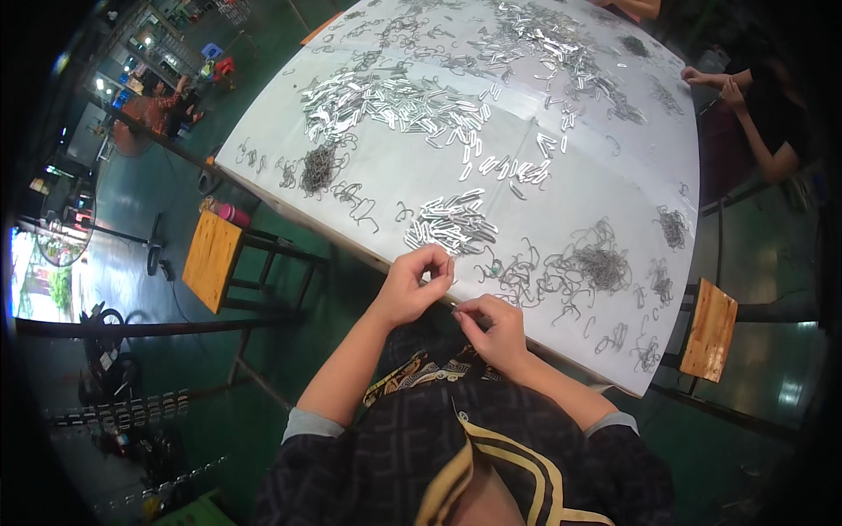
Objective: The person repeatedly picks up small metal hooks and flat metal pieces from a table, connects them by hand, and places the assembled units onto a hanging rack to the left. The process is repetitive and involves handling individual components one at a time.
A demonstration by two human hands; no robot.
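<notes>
At the near edge of the table, my left hand (415, 287) is closed in a pinch, with thumb and fingertips curled together. Whatever it holds, if anything, is too small to make out. Just right of it and a little lower, my right hand (497, 331) is also pinched, and a tiny dark bit shows at its fingertips. A small gap separates the two hands. Right beyond my left hand lies a pile of shiny, narrow metal pieces (452, 221). Thin bent wire hooks (513, 276) are scattered on the table past my right hand.
The pale-covered table (579, 193) carries larger heaps of shiny metal pieces (386, 105) and dark clumps of wire hooks (605, 266). Wooden stools stand at left (212, 260) and right (709, 330). A co-worker's hands (715, 81) are at the far right edge.
</notes>
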